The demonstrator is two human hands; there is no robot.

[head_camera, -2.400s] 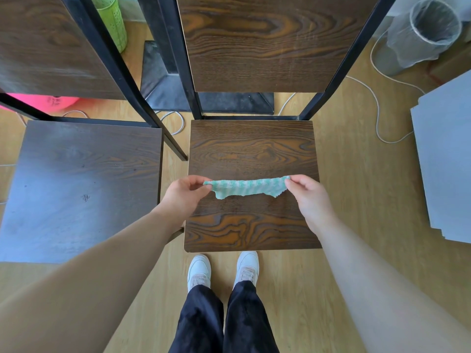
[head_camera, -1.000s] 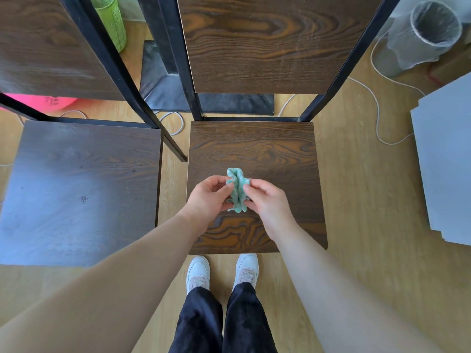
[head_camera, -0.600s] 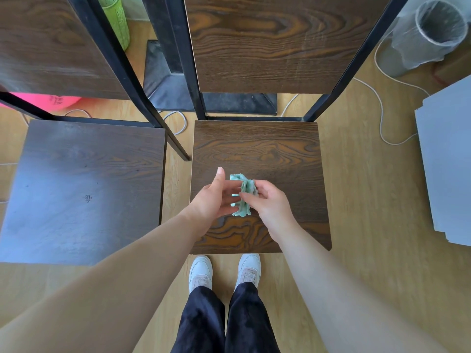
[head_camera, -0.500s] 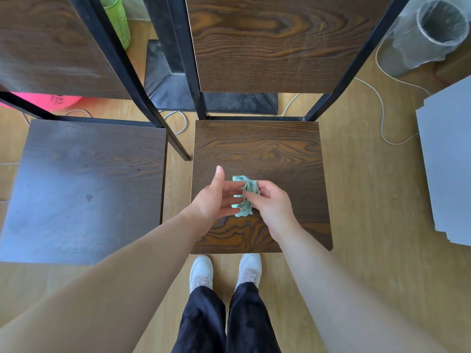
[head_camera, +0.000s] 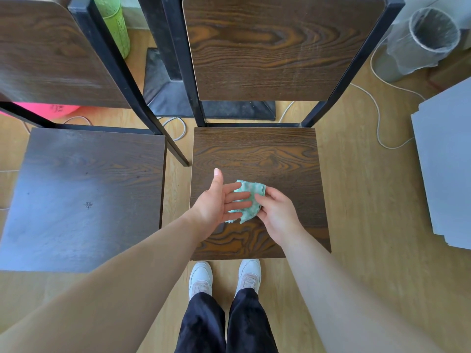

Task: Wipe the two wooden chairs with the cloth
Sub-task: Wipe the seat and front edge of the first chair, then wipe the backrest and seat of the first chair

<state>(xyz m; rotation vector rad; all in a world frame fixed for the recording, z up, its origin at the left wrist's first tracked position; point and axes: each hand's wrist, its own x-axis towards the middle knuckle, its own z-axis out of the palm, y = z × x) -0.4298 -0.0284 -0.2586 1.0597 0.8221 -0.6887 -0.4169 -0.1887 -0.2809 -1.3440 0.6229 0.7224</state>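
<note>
Two wooden chairs side by side on a light floor: left chair (head_camera: 84, 197), right chair (head_camera: 257, 154) (both dark seats, black frames). Above the right seat, left hand (head_camera: 216, 202) flat and spread, palm up, fingers under the cloth. Right hand (head_camera: 276, 212) pinching the bunched green cloth (head_camera: 251, 197), pressed against the left fingers.

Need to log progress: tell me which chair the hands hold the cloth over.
The right-hand chair, its seat showing orange-brown grain; the left chair has a greyer, duller seat.
</note>
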